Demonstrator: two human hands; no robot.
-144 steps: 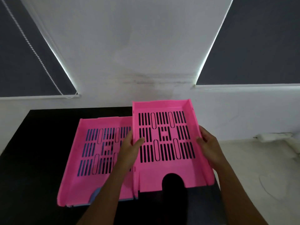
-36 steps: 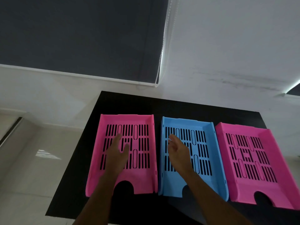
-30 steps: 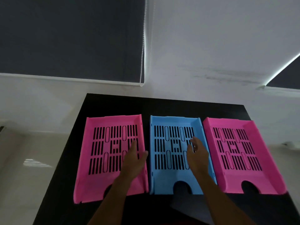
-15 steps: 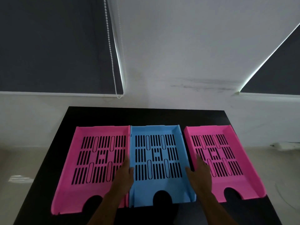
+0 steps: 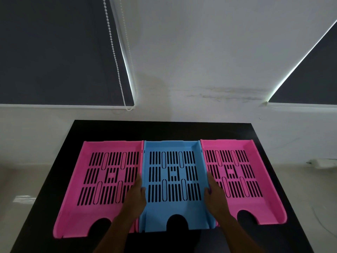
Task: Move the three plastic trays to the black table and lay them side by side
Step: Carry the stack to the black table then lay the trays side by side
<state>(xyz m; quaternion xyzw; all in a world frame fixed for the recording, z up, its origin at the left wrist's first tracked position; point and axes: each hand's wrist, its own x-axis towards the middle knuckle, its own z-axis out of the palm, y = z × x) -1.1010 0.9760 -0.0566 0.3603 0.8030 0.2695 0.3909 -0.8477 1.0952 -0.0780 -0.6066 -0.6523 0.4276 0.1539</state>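
Three slotted plastic trays lie side by side on the black table (image 5: 164, 131). A pink tray (image 5: 87, 179) is on the left, a blue tray (image 5: 173, 212) in the middle and another pink tray (image 5: 255, 170) on the right, their side walls touching. My left hand (image 5: 135, 196) rests on the seam between the left pink tray and the blue one, thumb over the blue tray's left wall. Against the blue tray's right wall lies my right hand (image 5: 215, 194), fingers reaching onto the right pink tray.
The table's far edge stands against a white wall (image 5: 200, 61) with two dark roller blinds (image 5: 54, 52). A bead chain (image 5: 114, 55) hangs from the left blind. Pale floor lies on both sides of the table, with a white object (image 5: 321, 162) at the right.
The blue tray has closed up against both pink trays. My hands slid from inside the trays to the blue tray's two side walls. The camera swung right and centred on the row.
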